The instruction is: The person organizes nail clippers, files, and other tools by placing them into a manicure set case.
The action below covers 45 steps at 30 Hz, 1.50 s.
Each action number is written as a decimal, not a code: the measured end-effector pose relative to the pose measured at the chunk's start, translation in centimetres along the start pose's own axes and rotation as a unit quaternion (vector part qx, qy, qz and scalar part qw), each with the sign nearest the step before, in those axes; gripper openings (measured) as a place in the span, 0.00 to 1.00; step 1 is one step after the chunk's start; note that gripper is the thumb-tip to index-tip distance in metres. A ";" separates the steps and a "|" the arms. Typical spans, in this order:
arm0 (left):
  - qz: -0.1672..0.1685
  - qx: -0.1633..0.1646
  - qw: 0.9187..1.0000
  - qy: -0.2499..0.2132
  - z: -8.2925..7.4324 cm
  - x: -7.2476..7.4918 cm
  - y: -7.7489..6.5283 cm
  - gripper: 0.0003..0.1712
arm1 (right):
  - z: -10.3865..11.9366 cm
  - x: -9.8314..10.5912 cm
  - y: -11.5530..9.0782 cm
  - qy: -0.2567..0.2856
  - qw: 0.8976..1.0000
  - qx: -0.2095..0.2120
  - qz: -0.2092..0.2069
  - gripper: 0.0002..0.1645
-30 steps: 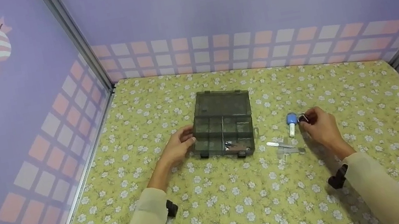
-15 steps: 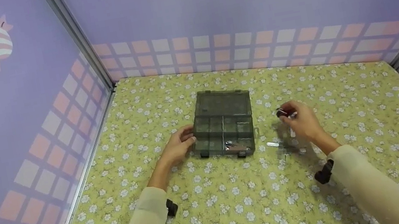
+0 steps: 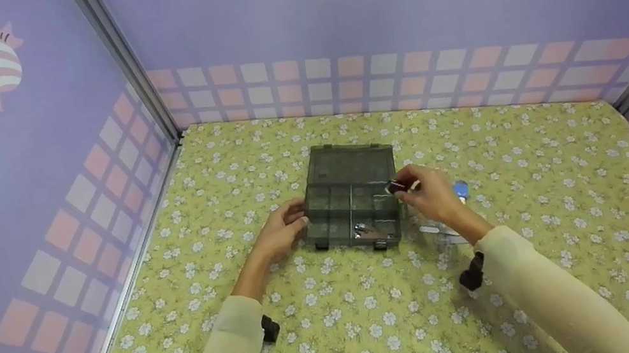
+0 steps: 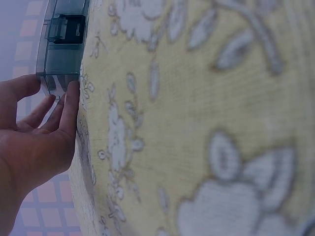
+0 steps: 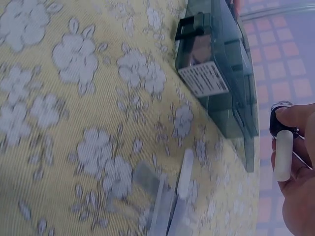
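A smoky dark plastic organizer box (image 3: 351, 163) lies with its lid laid back, showing divided compartments. My left hand (image 3: 282, 231) holds its left side; in the left wrist view the thumb and fingers grip the box corner. My right hand (image 3: 431, 195) is over the box's right edge. It pinches a small black item (image 5: 276, 120) with a shiny silver rim; a whitish cylinder (image 5: 283, 155) shows against its fingers, and the exact kind is unclear. A metal piece resembling a nail clipper (image 3: 371, 231) lies in the front right compartment.
A blue-capped bottle (image 3: 460, 189) is right of the box, partly behind the right hand. Slim flat tools with a white end (image 5: 185, 174) lie near the box on the flowered tablecloth (image 3: 353, 325). Patterned walls (image 3: 336, 4) enclose the table.
My right hand has moved left from beside the blue-capped bottle to the box's right edge, carrying the small black item. The left hand stays on the box.
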<state>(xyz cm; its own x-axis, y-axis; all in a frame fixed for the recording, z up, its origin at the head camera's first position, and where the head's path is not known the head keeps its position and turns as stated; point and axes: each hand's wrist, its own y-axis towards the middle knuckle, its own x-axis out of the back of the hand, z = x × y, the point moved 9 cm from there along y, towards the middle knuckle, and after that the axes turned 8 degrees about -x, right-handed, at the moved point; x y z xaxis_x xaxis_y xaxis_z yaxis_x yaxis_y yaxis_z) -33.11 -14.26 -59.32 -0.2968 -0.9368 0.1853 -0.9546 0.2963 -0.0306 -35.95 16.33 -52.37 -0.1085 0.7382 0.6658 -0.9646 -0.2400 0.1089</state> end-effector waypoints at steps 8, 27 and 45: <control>0.001 0.006 1.000 -0.006 0.3 0.1 -0.1 0.31 | 1.5 -2.9 1.0 0.008 0.999 0.022 0.025 0.11; 0.006 0.006 1.000 -0.014 0.1 0.0 0.0 0.32 | 2.4 -5.5 1.7 -0.011 0.999 0.026 0.045 0.12; 0.003 0.005 1.000 0.006 0.3 0.2 0.0 0.31 | 2.5 -5.6 1.4 0.022 0.997 0.024 0.065 0.16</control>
<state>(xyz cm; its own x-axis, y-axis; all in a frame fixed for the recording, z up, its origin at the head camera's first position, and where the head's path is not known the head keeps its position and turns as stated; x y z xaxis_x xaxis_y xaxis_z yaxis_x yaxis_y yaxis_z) -33.15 -14.51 -59.52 -0.3027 -0.9326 0.1964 -0.9529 0.3005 -0.0419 -36.05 10.32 -54.07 -0.2439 0.7251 0.6440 -0.9292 -0.3648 0.0588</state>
